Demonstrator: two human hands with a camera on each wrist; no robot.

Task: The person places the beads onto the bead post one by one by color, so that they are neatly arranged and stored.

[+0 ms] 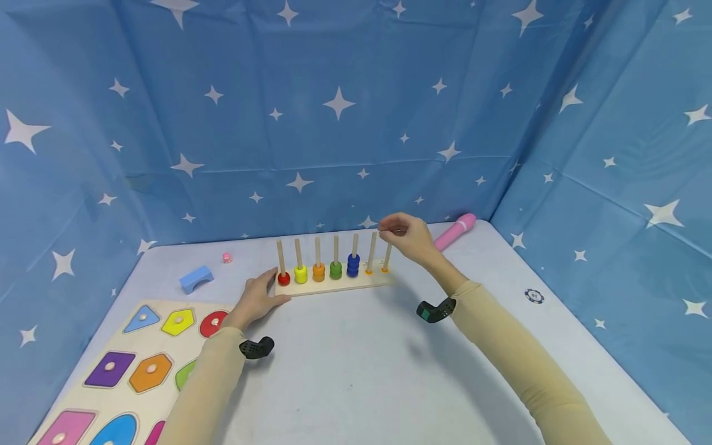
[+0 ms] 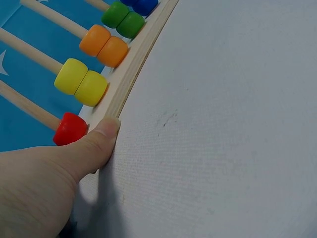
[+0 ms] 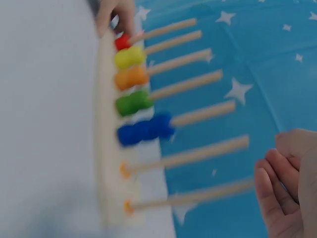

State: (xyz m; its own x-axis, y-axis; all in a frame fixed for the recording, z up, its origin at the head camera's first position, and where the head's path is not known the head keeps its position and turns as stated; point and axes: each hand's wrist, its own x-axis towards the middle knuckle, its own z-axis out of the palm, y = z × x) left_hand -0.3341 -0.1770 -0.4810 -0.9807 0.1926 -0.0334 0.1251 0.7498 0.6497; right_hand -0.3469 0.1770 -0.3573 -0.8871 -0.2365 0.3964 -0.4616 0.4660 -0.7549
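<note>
A wooden peg stand [image 1: 334,286] with several upright dowels and coloured beads lies at the far side of the table. My left hand [image 1: 258,301] grips its left end, the thumb [image 2: 101,136] along the front edge beside the red bead [image 2: 71,129]. Two yellow beads [image 2: 80,82], two orange beads [image 2: 104,45], two green beads [image 1: 336,270] and three blue beads [image 1: 353,266] sit on the following dowels. The two rightmost dowels carry no beads. My right hand [image 1: 408,238] hovers by the top of the last dowel [image 3: 193,196], fingers loosely bent, nothing visible between them.
A shape-puzzle board [image 1: 130,343] covers the table's left front, under the left forearm. Behind it lie a blue arch block [image 1: 196,279] and a small pink piece [image 1: 227,258]. A pink microphone-shaped toy [image 1: 456,231] is back right; a round chip [image 1: 534,296] lies farther right.
</note>
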